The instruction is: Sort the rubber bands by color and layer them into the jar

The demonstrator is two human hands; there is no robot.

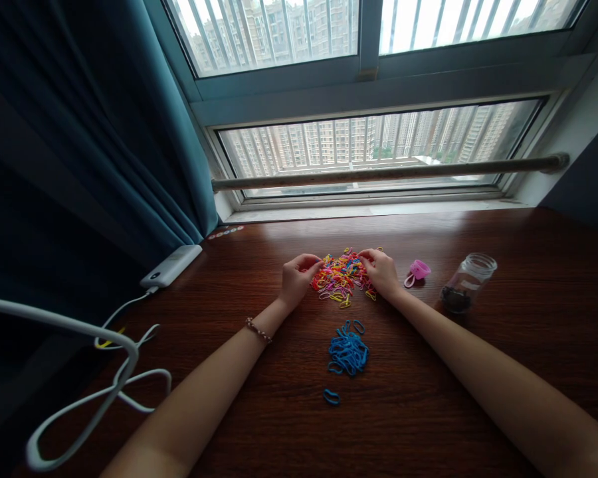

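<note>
A loose pile of small rubber bands (343, 273) in red, yellow, pink, orange and some blue lies on the brown wooden table. At its left edge is my left hand (296, 279), thumb and index finger closed in a pinch; what they hold, if anything, is too small to make out. My right hand (381, 272) touches the right side of the pile, its fingers bent together, and their tips are partly lost among the bands. Closer to me sits a separate heap of blue rubber bands (349, 350), with one single blue band (331, 397) in front of it.
Right of my right hand lie a pink cup-shaped lid with a loop (418, 269) and a clear jar (468, 282) with dark contents. On the left are a white power strip (172, 265) and looping white cables (94, 328). A window with a metal rail (389, 172) backs the table.
</note>
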